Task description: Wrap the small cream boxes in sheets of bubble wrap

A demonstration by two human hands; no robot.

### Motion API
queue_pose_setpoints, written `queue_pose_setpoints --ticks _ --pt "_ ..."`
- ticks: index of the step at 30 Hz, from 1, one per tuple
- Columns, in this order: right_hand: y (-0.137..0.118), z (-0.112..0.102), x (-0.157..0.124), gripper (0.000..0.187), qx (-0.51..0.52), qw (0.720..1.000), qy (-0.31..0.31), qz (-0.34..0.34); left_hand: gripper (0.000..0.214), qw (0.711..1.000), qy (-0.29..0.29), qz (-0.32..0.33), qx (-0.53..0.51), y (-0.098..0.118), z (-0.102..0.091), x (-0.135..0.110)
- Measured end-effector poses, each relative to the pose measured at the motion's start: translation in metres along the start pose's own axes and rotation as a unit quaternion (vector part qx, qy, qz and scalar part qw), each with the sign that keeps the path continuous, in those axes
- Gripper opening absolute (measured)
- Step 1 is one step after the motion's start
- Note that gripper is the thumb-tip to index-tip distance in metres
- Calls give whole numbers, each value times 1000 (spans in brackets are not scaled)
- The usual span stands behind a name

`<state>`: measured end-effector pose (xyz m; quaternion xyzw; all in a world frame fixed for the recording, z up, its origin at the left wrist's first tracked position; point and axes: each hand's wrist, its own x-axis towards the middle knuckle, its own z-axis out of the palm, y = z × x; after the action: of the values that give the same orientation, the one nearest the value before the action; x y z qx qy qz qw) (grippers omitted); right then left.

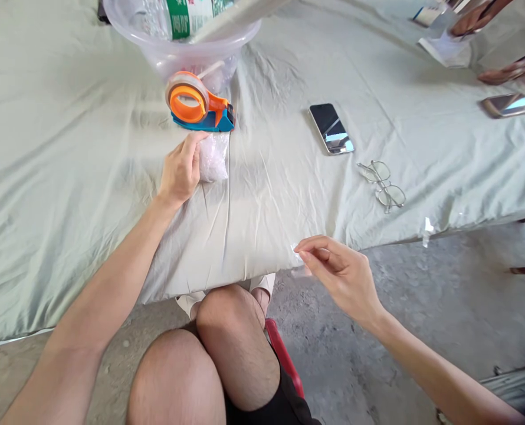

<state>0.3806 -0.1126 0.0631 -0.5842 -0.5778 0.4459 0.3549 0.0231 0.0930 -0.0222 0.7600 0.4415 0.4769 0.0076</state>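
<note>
My left hand [181,168] is closed on the edge of a small bubble-wrap packet [215,157], which rests on the cloth-covered table. Just beyond it stands an orange and blue tape dispenser [200,105] with a roll of clear tape. Over the table's front edge, the thumb and forefinger of my right hand [333,268] are pinched together on a small shiny piece of clear tape [296,250]. Part of that piece is hidden by the fingertips.
A clear plastic basin [134,32] with bottles stands behind the dispenser. A smartphone [331,130] and eyeglasses [384,186] lie to the right. Tape strips [427,230] hang on the table edge. Another person's hands [508,71] are at the far right, near a second phone [509,105].
</note>
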Motion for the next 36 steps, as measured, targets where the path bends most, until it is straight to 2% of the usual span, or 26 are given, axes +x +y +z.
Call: queue_pose_setpoints --ticks 6,11,14,18,22,25,28,29,30,32,34,36 --pt "19 0 2 30 74 995 -28 69 65 1000 -16 5 14 1 -2 2" --pt "20 2 -10 32 143 978 -57 139 47 999 -37 -25 22 11 -7 4" --pt "12 3 -18 32 140 975 -45 166 42 997 -52 -51 32 16 -9 5" --pt "4 2 -24 38 108 980 -17 164 42 997 -43 -55 17 16 -7 6" --pt "1 -1 -25 38 50 991 12 127 40 997 -48 -67 -6 14 -7 6" --pt "6 2 -19 29 5 997 57 56 40 996 -40 -73 -26 14 -7 5" --pt "21 8 -7 7 -68 985 106 -116 39 995 -40 -87 -37 13 -7 5" --pt "28 9 -3 7 -102 970 107 -192 38 994 -42 -92 -39 13 -7 5" --pt "36 10 0 14 -141 948 98 -268 39 994 -44 -96 -40 12 -7 5" --pt "51 10 5 24 -217 890 52 -397 39 993 -52 -99 -36 12 -7 5" --pt "63 8 4 24 -271 844 8 -463 38 992 -62 -100 -35 13 -7 6" --pt "69 5 1 21 -296 831 -4 -471 37 992 -67 -102 -40 15 -8 7"
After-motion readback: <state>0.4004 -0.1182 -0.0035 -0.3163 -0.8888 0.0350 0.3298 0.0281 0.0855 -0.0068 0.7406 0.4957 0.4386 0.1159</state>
